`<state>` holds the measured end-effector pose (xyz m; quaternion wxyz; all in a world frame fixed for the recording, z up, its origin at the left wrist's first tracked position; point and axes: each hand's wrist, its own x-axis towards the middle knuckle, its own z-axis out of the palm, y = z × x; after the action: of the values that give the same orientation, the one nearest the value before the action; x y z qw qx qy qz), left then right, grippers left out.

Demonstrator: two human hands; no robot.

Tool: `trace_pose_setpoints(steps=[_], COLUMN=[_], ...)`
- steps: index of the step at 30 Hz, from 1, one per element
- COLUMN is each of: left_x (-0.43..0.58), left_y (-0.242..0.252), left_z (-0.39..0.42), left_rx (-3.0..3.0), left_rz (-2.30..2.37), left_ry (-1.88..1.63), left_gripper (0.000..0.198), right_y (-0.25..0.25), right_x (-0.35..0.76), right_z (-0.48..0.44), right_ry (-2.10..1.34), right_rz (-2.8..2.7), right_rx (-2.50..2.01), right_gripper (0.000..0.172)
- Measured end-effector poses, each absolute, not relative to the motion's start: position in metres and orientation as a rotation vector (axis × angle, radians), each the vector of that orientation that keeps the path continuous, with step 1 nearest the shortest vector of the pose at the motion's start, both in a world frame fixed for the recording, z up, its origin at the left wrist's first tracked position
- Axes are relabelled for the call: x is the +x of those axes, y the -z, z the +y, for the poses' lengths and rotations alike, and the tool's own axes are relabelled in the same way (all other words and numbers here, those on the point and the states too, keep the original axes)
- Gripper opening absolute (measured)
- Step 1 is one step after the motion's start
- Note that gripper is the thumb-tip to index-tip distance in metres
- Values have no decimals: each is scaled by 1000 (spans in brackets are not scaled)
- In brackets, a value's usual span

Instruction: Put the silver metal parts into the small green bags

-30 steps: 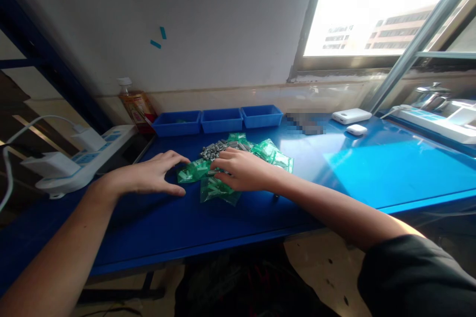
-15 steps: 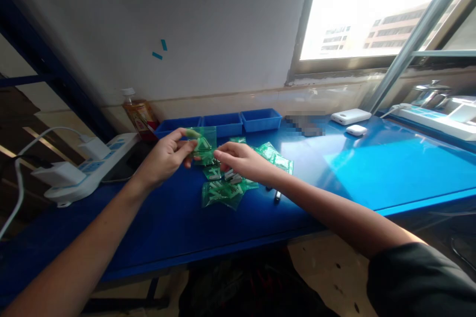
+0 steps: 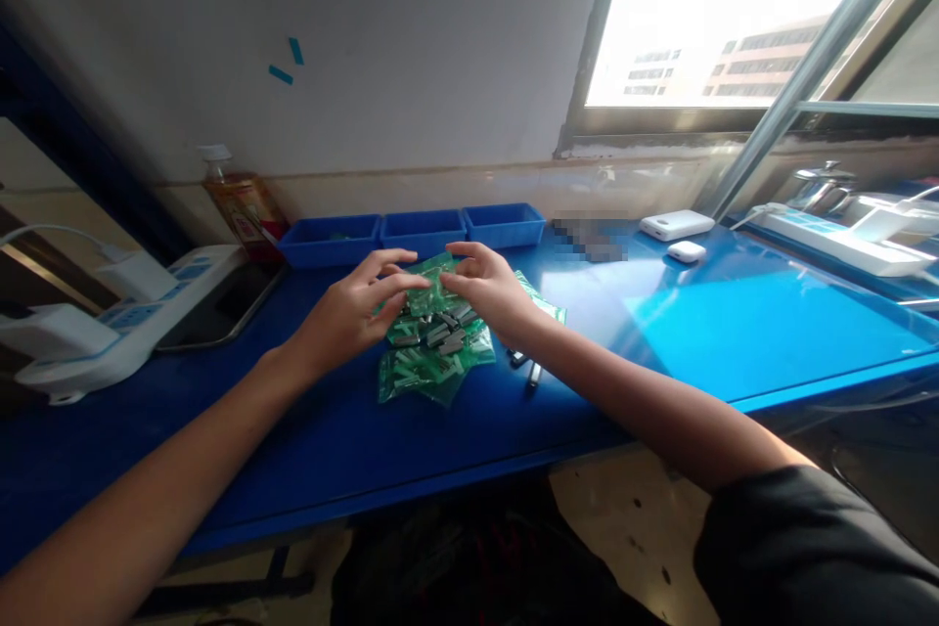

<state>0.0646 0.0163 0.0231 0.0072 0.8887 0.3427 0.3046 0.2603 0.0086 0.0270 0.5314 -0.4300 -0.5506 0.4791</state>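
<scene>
Several small green zip bags (image 3: 418,370) with thin pieces in them lie in a pile on the blue table. Loose small silver metal pieces (image 3: 451,333) rest on top of the pile. My left hand (image 3: 359,303) hovers at its left side, fingers spread, with nothing in it. From the right comes my right hand (image 3: 490,286), its thumb and fingers apart over the pile. A green bag (image 3: 431,298) lies between and below the two hands, partly hidden by the fingertips. A dark-and-silver piece (image 3: 535,376) lies under my right forearm.
Three blue trays (image 3: 424,227) stand in a row by the wall. At left are a bottle (image 3: 242,210), a phone (image 3: 220,308) and a power strip (image 3: 132,323) with plugs. Toward the right lie a white power bank (image 3: 676,225), a small white case (image 3: 687,252) and another power strip (image 3: 836,240).
My left hand has let go of the green bag it held up, and its fingers have spread. The bag is lower, on the pile. My right hand's fingers have opened. The view has shifted slightly.
</scene>
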Motion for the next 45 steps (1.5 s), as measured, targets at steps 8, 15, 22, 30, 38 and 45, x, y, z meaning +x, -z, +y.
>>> trace_pose_setpoints(steps=[8, 15, 22, 30, 38, 45], left_x=[70, 77, 67, 69, 66, 71], left_y=[-23, -21, -22, -18, -28, -25], left_z=[18, 14, 9, 17, 15, 7], left_rx=[2393, 1832, 2816, 2734, 2054, 2535], left_rz=[1109, 1148, 1153, 1027, 1047, 1302], left_ry=[-853, -1244, -1209, -1020, -1001, -1109], left_gripper=[50, 38, 19, 34, 52, 29], right_y=[-26, -25, -27, -19, -11, -26], right_x=[272, 259, 259, 257, 262, 260], right_z=[8, -11, 7, 5, 5, -2], right_ry=[-224, -18, -1205, -582, 15, -396], right_rz=[-1757, -2041, -1508, -1703, -2090, -1849], right_rx=[-881, -879, -1049, -995, -720, -907], right_gripper=[12, 28, 40, 17, 25, 27])
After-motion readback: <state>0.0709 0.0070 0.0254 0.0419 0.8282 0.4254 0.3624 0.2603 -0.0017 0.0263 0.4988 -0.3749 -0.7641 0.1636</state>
